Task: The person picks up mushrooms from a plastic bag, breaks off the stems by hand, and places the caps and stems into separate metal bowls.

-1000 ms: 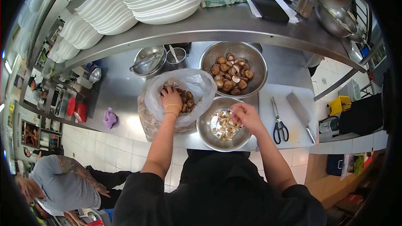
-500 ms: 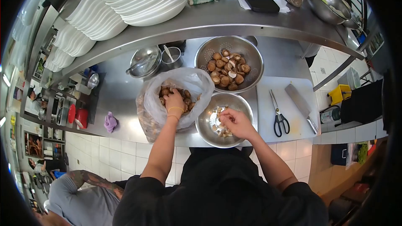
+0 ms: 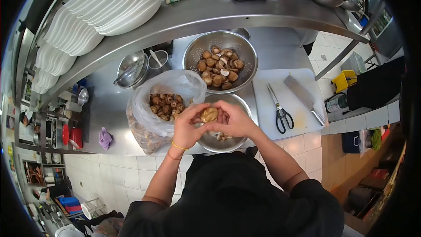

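Note:
Both my hands meet above the steel bowl (image 3: 245, 105), fingers curled around one brown mushroom (image 3: 209, 114). My left hand (image 3: 187, 125) holds it from the left, a yellow band at the wrist. From the right, my right hand (image 3: 233, 120) has its fingers on the same mushroom. Small pale pieces (image 3: 222, 136) lie in the bowl beneath. To the left is an open plastic bag (image 3: 147, 125) full of mushrooms. A perforated colander (image 3: 190, 57) with several mushrooms stands behind the bowl.
On the right, a white cutting board (image 3: 263, 79) bears black-handled scissors (image 3: 280, 109) and a cleaver (image 3: 300, 93). Smaller metal bowls (image 3: 131, 70) stand behind the bag. A purple cloth (image 3: 105, 138) lies at the left. A steel shelf (image 3: 210, 21) with stacked plates (image 3: 127, 6) crosses above.
My left hand has come out of the bag and joined my right hand at a mushroom above the bowl. The view has shifted, and the person in grey at lower left is out of sight.

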A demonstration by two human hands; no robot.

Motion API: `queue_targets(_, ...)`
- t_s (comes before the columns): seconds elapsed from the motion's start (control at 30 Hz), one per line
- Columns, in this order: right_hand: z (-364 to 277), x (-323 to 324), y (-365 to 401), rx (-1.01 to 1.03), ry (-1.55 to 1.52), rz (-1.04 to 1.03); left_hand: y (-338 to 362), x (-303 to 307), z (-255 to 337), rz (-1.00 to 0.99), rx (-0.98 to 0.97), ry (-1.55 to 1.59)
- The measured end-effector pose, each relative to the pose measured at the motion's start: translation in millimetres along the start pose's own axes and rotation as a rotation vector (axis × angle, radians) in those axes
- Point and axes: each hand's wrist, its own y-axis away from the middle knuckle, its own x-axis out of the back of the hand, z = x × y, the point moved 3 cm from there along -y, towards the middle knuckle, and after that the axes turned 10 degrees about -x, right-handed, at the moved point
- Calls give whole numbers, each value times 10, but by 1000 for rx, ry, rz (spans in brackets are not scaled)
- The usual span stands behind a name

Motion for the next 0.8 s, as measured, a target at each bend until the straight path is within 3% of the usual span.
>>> queue_targets(0.13,-259,98,18,-25,227,-21,-56,-36,150,-121,-156,-283)
queue_targets(0.27,-143,61,-35,42,236,20,-119,-54,211,-156,-349,-472)
queue_targets(0.63,-145,-68,-41,137,228,132,-164,-18,189,-134,-112,-282)
queue_targets(0.8,-153,-177,-51,59,244,187,-131,-12,134,-108,-98,-214)
